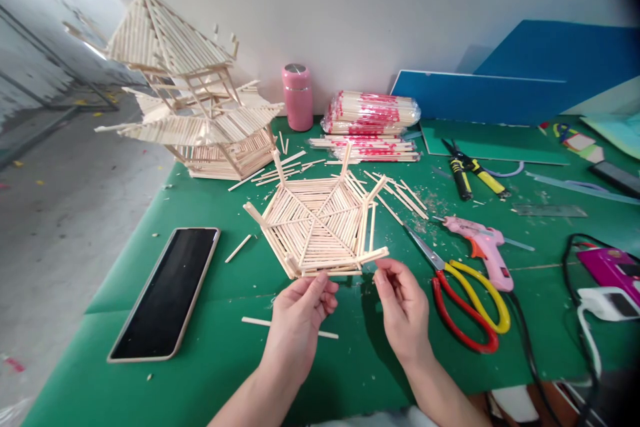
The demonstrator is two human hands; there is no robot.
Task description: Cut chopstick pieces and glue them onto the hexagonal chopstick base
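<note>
A hexagonal panel of thin wooden sticks (315,217) lies on the green table, with short posts rising at its corners. My left hand (300,310) is closed in a pinch at the panel's near edge, on a wooden stick (345,273) running along that edge. My right hand (404,307) is beside the near right corner, below the end of a tilted post (373,256). Its thumb and forefinger are drawn together; whether anything thin is between them is hidden. Another loose stick (256,321) lies under my left wrist.
A stick-built pavilion (200,93) stands back left. Around are a phone (167,293), scissors (467,300), a pink glue gun (483,243) with a cable, pliers (467,170), a pink flask (298,99) and wrapped stick bundles (370,117). Cut sticks and scraps lie scattered.
</note>
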